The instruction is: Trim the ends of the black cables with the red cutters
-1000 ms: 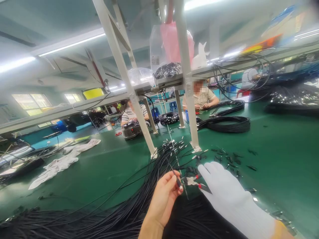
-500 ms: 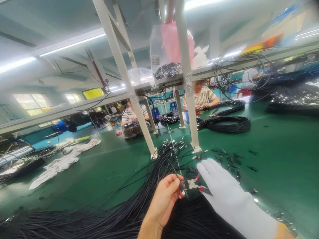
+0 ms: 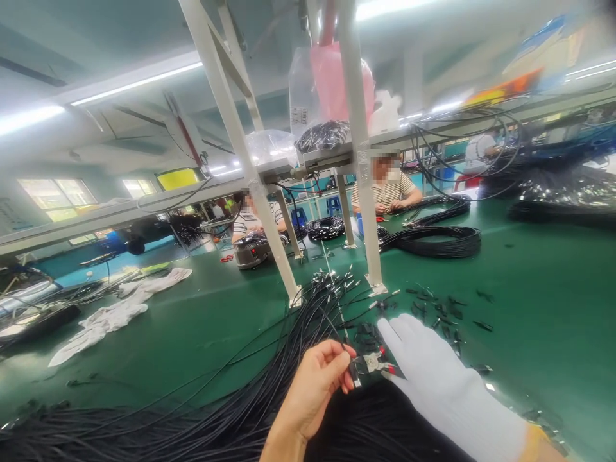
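Note:
My bare left hand (image 3: 315, 378) pinches the end of a black cable between thumb and fingertips. From that grip a black connector (image 3: 355, 372) with a bright metal tip points down. My right hand (image 3: 433, 369), in a white glove, is closed around small pliers (image 3: 373, 362) with red on the handles. The pliers' jaws point left and meet a dark piece at the connector; whether they grip it cannot be made out. A thick bundle of black cables (image 3: 289, 340) runs beside my left hand, with metal-tipped ends (image 3: 334, 282) fanned out beyond it.
Small black pieces (image 3: 447, 308) lie scattered right of the gloved hand on the green table (image 3: 539, 276). White rack posts (image 3: 368, 212) stand ahead. Coiled cables (image 3: 433, 242) lie behind them, and a white cloth (image 3: 115, 314) lies left. Two people sit across the table.
Both hands, with the connector and pliers, have shifted slightly downward. The connector's metal tip now shows a little lower and farther right. The view has drifted a little.

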The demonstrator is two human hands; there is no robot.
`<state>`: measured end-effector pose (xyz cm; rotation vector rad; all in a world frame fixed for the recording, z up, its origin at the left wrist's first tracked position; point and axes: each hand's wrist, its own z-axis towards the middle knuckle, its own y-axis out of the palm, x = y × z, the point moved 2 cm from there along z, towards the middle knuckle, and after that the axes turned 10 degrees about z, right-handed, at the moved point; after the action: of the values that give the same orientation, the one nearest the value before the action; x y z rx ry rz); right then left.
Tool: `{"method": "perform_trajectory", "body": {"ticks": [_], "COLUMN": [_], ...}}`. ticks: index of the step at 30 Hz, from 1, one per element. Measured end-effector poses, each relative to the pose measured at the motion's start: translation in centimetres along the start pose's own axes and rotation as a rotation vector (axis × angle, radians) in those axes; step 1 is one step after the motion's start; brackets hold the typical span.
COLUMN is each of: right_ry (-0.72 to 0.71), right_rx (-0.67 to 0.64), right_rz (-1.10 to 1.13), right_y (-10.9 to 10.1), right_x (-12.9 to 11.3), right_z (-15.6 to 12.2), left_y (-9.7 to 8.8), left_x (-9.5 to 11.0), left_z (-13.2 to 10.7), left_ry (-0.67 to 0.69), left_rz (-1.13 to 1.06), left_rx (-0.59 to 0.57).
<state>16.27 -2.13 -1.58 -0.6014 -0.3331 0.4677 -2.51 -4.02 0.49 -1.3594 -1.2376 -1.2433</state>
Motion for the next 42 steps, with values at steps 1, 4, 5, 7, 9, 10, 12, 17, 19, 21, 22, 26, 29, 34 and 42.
{"method": "perform_trajectory", "body": {"ticks": [1, 4, 5, 7, 9, 10, 12, 17, 19, 21, 22, 26, 29, 34, 42], "right_ry": [0.002, 0.007, 0.009, 0.020, 0.041, 0.047, 0.049, 0.039, 0.041, 0.056, 0.064, 0.059, 0.046, 0.027, -0.001], "right_rx": [-0.022, -0.097, -0.133, -0.213, -0.282, -0.299, -0.297, -0.317, -0.319, -0.291, -0.280, -0.304, -0.342, -0.415, -0.503], "right_rz": [-0.005, 0.000, 0.005, 0.018, 0.028, 0.028, 0.010, 0.002, 0.014, 0.001, -0.007, -0.003, 0.006, -0.006, 0.004], "right_y": [0.1, 0.6, 0.7, 0.9, 0.8, 0.7, 0.3, 0.2, 0.3, 0.3, 0.4, 0.7, 0.9, 0.5, 0.7], "right_x": [0.1, 0.3, 0.4, 0.5, 0.5, 0.4, 0.2, -0.1, -0.1, 0.0, 0.0, 0.0, 0.0, -0.1, 0.0], "right_z": [0.0, 0.1, 0.1, 0.2, 0.2, 0.3, 0.3, 0.4, 0.5, 0.5, 0.5, 0.1, -0.2, -0.1, 0.4], "left_y": [0.0, 0.1, 0.1, 0.2, 0.3, 0.3, 0.3, 0.3, 0.4, 0.5, 0.6, 0.7, 0.7, 0.6, 0.5], "left_x": [0.0, 0.1, 0.2, 0.4, 0.6, 0.6, 0.7, 0.7, 0.7, 0.7, 0.7, 0.7, 0.8, 1.0, 1.0], "left_z": [0.0, -0.2, -0.2, -0.4, -0.5, -0.5, -0.5, -0.4, -0.5, -0.5, -0.5, -0.4, -0.5, -0.6, -0.5], "left_ry": [0.001, -0.006, -0.009, -0.011, -0.005, -0.002, -0.001, 0.012, 0.020, 0.026, 0.027, 0.025, 0.026, 0.014, -0.002], "left_rz": [-0.005, -0.013, -0.013, -0.007, 0.005, 0.012, 0.026, 0.061, 0.069, 0.078, 0.082, 0.080, 0.085, 0.078, 0.072], "left_rx": [-0.003, -0.015, -0.020, -0.022, -0.016, -0.016, -0.012, -0.007, -0.009, -0.010, -0.010, -0.020, -0.027, -0.020, -0.027]}}
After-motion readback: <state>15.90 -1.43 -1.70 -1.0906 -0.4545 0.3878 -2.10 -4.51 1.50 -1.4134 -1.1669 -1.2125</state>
